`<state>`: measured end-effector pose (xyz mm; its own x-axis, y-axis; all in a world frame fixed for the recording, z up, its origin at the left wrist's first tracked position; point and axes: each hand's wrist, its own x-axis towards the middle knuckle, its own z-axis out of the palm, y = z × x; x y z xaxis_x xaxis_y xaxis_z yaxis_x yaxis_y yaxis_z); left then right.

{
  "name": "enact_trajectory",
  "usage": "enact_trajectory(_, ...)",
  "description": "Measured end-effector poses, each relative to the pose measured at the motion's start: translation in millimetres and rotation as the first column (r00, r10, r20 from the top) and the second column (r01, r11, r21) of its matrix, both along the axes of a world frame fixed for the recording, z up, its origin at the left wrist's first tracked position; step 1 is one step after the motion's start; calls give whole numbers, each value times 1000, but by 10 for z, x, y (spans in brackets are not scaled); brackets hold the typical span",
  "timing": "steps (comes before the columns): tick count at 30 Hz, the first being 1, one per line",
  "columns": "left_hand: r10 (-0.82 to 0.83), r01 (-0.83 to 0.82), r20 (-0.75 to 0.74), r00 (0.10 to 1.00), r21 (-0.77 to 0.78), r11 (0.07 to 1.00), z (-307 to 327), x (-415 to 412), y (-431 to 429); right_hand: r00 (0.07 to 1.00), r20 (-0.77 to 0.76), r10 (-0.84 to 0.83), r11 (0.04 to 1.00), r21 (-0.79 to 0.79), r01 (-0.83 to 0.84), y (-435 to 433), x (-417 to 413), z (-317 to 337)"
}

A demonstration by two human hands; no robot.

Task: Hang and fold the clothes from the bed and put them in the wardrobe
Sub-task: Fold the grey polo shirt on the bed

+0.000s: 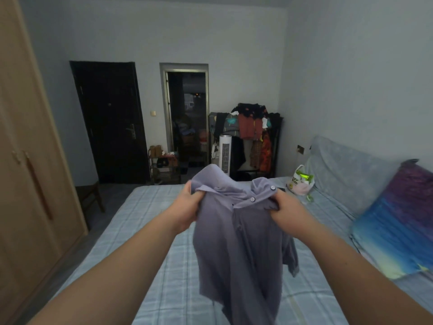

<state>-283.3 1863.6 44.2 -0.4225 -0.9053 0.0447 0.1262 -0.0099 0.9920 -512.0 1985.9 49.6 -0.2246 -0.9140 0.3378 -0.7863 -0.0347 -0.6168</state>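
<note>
A grey-lilac polo shirt [241, 249] with white buttons at its collar hangs in the air over the bed [150, 254]. My left hand [187, 207] grips it at the left shoulder by the collar. My right hand [284, 207] grips the right side of the collar, just under the buttons. The shirt's body droops down between my forearms, one sleeve dangling at the right. The wooden wardrobe [30, 174] stands at the left with its doors closed.
The bed has a blue plaid sheet. A blue-purple pillow [398, 226] and a grey headboard cover lie at the right. A plastic bag [301, 181] sits on the far corner. A clothes rack [255, 134], white tower fan [225, 153], shoe shelf and dark door stand beyond.
</note>
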Motion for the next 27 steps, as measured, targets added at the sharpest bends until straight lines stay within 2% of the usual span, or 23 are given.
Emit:
enact_trajectory(2, 163, -118, 150, 975, -274, 955, 79, 56, -53, 999, -25, -26, 1000, 14, 26, -1, -59, -14)
enact_trajectory(4, 225, -97, 258, 939, -431, 897, 165, 158, -96, 996, -54, -73, 997, 19, 74, 6, -100, 1)
enact_trajectory(7, 67, 101, 383, 922, -403, 910, 307, 339, -127, 987, -117, -111, 986, 110, 124, -72, -209, 31)
enact_trajectory(9, -3, 240, 550, 835, -359, 902, 419, 433, -126, 970, -197, -142, 973, 151, 174, -112, -266, 79)
enact_trajectory(12, 143, 327, 751, 645, -440, 836, 536, 513, -170, 970, -208, -122, 972, 174, 160, -108, -289, 152)
enact_trajectory(13, 205, 321, 764, 612, -477, 818, 562, 538, -174, 976, -192, -106, 975, 171, 140, -125, -289, 166)
enact_trajectory(15, 277, 269, 742, 610, -523, 809, 592, 596, -171, 983, -172, -65, 990, 110, 85, -114, -245, 191)
enact_trajectory(17, 291, 197, 677, 676, -547, 814, 603, 666, -129, 997, -81, -4, 999, 41, 7, -85, -179, 202)
enact_trajectory(20, 250, 84, 512, 822, -543, 836, 607, 765, -49, 980, 127, 153, 987, 33, -158, -45, -132, 172)
enact_trajectory(23, 259, -3, 389, 884, -549, 836, 624, 860, -5, 949, 241, 203, 971, 78, -228, -86, -141, 154)
enact_trajectory(25, 316, -48, 361, 877, -589, 806, 636, 937, 2, 895, 387, 223, 945, 140, -296, -113, -167, 175)
enact_trajectory(27, 356, -60, 369, 859, -616, 785, 673, 1053, -1, 780, 580, 234, 910, 152, -386, -157, -217, 206)
